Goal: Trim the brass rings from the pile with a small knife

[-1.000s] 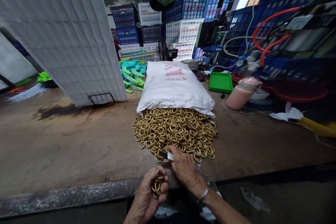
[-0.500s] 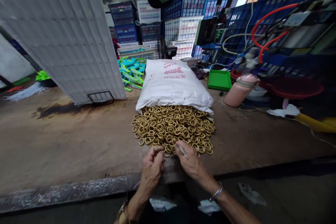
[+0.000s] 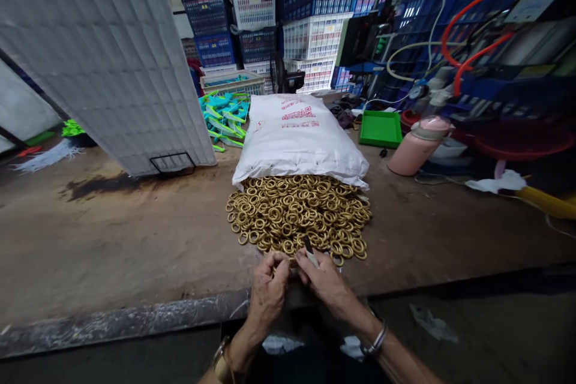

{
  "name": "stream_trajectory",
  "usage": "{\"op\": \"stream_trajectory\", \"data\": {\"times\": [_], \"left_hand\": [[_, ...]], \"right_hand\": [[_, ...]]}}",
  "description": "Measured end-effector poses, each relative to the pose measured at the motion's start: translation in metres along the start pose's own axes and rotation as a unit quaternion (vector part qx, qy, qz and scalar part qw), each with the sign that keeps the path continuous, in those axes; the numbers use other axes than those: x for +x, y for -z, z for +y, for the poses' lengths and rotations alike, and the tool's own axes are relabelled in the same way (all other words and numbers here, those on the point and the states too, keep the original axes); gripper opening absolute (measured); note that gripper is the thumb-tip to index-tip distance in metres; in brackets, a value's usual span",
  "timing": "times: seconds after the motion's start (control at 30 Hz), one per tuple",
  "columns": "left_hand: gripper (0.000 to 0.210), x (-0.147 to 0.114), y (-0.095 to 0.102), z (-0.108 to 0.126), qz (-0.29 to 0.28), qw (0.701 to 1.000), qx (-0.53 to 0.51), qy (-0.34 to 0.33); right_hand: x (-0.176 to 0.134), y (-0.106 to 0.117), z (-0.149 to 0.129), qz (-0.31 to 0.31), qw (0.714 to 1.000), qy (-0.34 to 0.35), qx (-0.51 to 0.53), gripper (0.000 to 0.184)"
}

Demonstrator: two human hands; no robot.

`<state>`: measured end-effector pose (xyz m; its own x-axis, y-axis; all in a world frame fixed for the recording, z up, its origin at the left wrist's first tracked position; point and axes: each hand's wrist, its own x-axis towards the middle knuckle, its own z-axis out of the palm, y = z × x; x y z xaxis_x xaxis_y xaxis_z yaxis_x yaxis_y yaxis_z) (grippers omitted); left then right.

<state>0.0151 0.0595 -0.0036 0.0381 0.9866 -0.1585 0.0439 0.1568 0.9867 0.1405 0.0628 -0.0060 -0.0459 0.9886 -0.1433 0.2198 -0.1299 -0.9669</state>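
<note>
A heap of gold-coloured rings (image 3: 297, 213) spills from the mouth of a white woven sack (image 3: 301, 144) onto the table. At the heap's near edge, my left hand (image 3: 269, 285) is closed, thumb against fingers, on what looks like one gold ring, mostly hidden by the fingertips. Close beside it, my right hand (image 3: 326, 279) is closed around a small knife-like tool (image 3: 310, 255) with a pale handle and a dark upper end pointing up and away. The fingertips of both hands nearly meet.
A tall white padded panel (image 3: 135, 72) leans at the left on a black wire stand (image 3: 173, 162). Teal and lime plastic pieces (image 3: 225, 117) lie behind. To the right stand a green tray (image 3: 380, 129) and a pink bottle (image 3: 418, 147). The table's worn front edge (image 3: 135, 324) runs below.
My hands have come closer together at the heap's near edge. The tool in my right hand has turned, and its dark end now shows. The view has shifted slightly.
</note>
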Motion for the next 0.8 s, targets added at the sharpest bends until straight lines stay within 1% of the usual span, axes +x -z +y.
{"op": "stream_trajectory", "data": {"times": [0.07, 0.13, 0.2, 0.3, 0.43, 0.5, 0.6, 0.63, 0.7, 0.8], "left_hand": [[0.02, -0.003, -0.002, 0.001, -0.006, 1.0, -0.006, 0.013], [0.022, -0.005, -0.003, 0.004, -0.023, 0.999, -0.029, 0.03], [0.024, -0.006, -0.003, 0.007, -0.049, 0.996, -0.062, 0.05], [0.027, -0.007, -0.002, 0.009, -0.086, 0.989, -0.093, 0.082], [0.03, -0.008, 0.001, 0.006, -0.105, 0.984, -0.111, 0.086], [0.03, -0.009, 0.001, 0.005, -0.114, 0.981, -0.132, 0.087], [0.029, -0.011, 0.0, 0.007, -0.122, 0.972, -0.175, 0.103], [0.028, -0.012, 0.0, 0.008, -0.121, 0.969, -0.187, 0.11], [0.028, -0.014, -0.001, 0.01, -0.113, 0.966, -0.199, 0.118], [0.028, -0.014, -0.001, 0.01, -0.099, 0.971, -0.189, 0.105]], "right_hand": [[0.001, -0.001, 0.005, -0.018, 0.999, -0.027, 0.029, 0.033], [0.003, -0.002, 0.007, -0.026, 0.998, -0.031, 0.043, 0.034], [0.004, -0.001, 0.007, -0.02, 0.999, -0.019, 0.043, 0.031], [0.004, 0.0, 0.004, 0.006, 1.0, 0.008, -0.002, 0.024], [0.002, 0.0, -0.002, 0.019, 0.997, 0.052, -0.061, 0.021], [0.002, 0.0, -0.002, 0.014, 0.997, 0.056, -0.056, 0.022], [0.002, 0.002, 0.0, 0.014, 0.998, 0.04, -0.051, 0.025], [0.002, 0.003, 0.002, 0.019, 0.997, 0.037, -0.067, 0.026], [0.0, 0.006, 0.003, 0.029, 0.989, 0.044, -0.135, 0.025], [-0.007, 0.008, 0.003, 0.014, 0.962, 0.077, -0.262, 0.014]]}}
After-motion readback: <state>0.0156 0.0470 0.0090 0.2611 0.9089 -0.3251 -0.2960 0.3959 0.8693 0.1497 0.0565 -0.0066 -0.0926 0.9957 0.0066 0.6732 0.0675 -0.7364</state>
